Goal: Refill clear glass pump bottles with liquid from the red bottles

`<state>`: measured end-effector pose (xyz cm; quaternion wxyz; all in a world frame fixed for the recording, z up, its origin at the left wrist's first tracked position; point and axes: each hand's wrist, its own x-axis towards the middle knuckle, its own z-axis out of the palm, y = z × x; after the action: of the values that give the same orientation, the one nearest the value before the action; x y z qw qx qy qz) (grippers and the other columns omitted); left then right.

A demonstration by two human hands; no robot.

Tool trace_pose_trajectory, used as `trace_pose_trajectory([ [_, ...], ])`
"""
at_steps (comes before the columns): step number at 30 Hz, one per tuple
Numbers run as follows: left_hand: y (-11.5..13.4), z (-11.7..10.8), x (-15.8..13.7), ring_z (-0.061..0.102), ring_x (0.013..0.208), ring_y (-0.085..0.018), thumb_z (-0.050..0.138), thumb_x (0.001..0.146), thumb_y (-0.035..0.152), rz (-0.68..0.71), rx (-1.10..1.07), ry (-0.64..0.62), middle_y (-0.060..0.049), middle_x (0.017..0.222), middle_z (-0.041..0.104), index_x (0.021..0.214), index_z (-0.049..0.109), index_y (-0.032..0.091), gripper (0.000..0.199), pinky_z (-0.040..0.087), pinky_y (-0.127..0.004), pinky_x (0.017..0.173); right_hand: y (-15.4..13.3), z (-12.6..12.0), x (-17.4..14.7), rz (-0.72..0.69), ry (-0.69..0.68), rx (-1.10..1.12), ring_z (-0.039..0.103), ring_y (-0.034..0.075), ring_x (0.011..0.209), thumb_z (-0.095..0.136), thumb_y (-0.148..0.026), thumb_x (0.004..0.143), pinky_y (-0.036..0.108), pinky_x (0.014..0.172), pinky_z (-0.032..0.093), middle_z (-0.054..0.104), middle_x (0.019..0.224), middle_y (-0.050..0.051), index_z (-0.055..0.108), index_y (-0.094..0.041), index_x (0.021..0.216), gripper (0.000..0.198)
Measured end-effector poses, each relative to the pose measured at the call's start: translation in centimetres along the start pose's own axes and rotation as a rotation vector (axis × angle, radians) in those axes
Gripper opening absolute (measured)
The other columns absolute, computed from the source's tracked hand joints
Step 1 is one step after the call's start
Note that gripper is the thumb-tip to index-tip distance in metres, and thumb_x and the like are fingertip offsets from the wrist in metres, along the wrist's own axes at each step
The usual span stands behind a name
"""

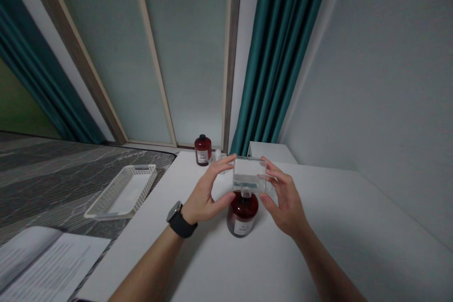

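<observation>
Clear box [249,173], held two-handed

Fingers: both sets pinching the box at opposite sides, thumbs low, the others higher. Left hand [203,196], right hand [283,197]: raised, facing each other, forearms converging. Box location: at the neck of a red bottle [242,219]; contact cannot be told. Step in hand, by judgement: steadying the box; any next move calls for matched, level hands. Outward: black watch [176,213], left wrist; white surface [212,269]; second red bottle [203,151], farther back.

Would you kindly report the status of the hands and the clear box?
Left hand and right hand hold clear box by opposite sides. Dark red bottle shows just below box; contact unclear, possibly in the way.
</observation>
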<state>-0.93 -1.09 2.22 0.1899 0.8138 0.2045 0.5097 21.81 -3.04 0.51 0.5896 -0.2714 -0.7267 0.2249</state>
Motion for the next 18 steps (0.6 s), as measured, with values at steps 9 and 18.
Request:
trace_pose_trajectory([
  [9,0.31,0.06,0.1,0.041,0.139,-0.031,0.061,0.09,0.022,-0.02,0.017,0.011,-0.016,0.149,0.044,0.133,0.045,0.023,0.046,0.033,-0.055,0.112,-0.21,-0.05,-0.04,-0.013,-0.006,-0.047,0.037,0.031,0.142,0.06,-0.023,0.091,0.059,0.106,0.043,0.043,0.15,0.013,0.048,-0.029,0.127,0.038],
  [18,0.65,-0.09,0.11,0.042,0.138,-0.031,0.063,0.089,0.022,-0.014,0.038,0.007,-0.014,0.15,0.044,0.133,0.046,0.024,0.048,0.034,-0.052,0.113,-0.4,-0.16,-0.1,-0.034,-0.008,-0.099,0.037,0.031,0.142,0.06,-0.021,0.09,0.061,0.109,0.04,0.044,0.15,0.012,0.047,-0.03,0.127,0.04],
])
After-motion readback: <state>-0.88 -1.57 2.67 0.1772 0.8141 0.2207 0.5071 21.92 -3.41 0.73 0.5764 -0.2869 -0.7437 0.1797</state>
